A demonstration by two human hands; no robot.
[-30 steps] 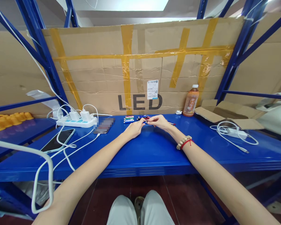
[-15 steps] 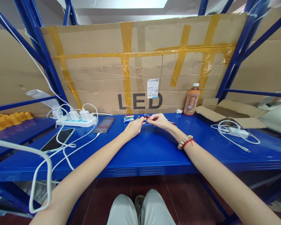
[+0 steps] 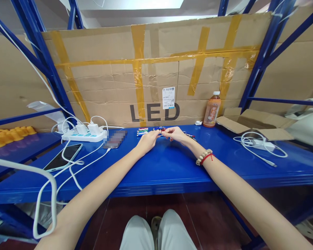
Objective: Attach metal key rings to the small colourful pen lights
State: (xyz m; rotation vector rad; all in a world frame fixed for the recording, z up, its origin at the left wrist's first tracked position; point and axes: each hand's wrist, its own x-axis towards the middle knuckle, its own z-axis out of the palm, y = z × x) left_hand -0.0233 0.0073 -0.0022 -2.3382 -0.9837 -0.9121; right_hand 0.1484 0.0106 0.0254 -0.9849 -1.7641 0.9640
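Observation:
Both my hands meet over the far middle of the blue metal shelf (image 3: 161,166). My left hand (image 3: 147,139) and my right hand (image 3: 176,134) have their fingers pinched together around one small red-and-blue item between them (image 3: 162,134), too small to name. Just behind them lies a row of small coloured stick-like pieces (image 3: 143,131), with more of them (image 3: 190,135) to the right of my right hand. A bead bracelet with a red string (image 3: 205,157) sits on my right wrist.
A white power strip (image 3: 81,135) with chargers and loose white cables sits at the left, beside two phones (image 3: 64,157) (image 3: 115,138). An orange drink bottle (image 3: 211,110), an open cardboard box (image 3: 253,122) and a white coiled charger (image 3: 261,146) stand at the right. Taped cardboard forms the back wall.
Both hands have stayed together at the same spot; the fingers shift slightly around the small item. The view has tilted a little.

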